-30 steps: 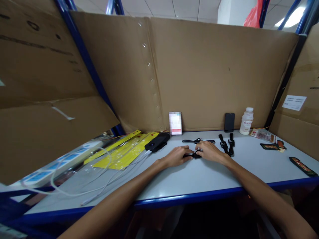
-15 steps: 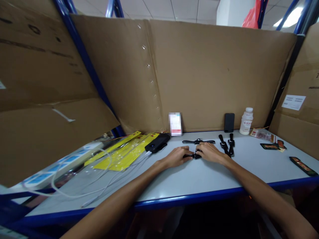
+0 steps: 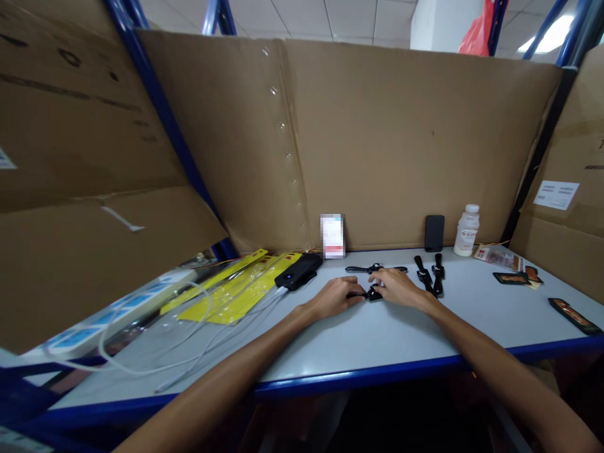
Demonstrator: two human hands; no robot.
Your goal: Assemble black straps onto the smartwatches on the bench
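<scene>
White bottle [image 3: 467, 229] sits capped at 2 o'clock, contents not visible. Left hand [image 3: 336, 296] and right hand [image 3: 399, 287] both pinch a small black watch [image 3: 371, 293] lying on the table [image 3: 377, 340], fingers closed around it.

Hidden and unclear
Small black item [image 3: 372, 293] mostly covered by both hands; card [image 3: 333, 236] against the cardboard is blurred out

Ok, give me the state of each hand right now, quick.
Left hand: fingers curled on the small black watch with its strap, pressed to the pale grey table.
Right hand: fingers closed on the same watch.
</scene>
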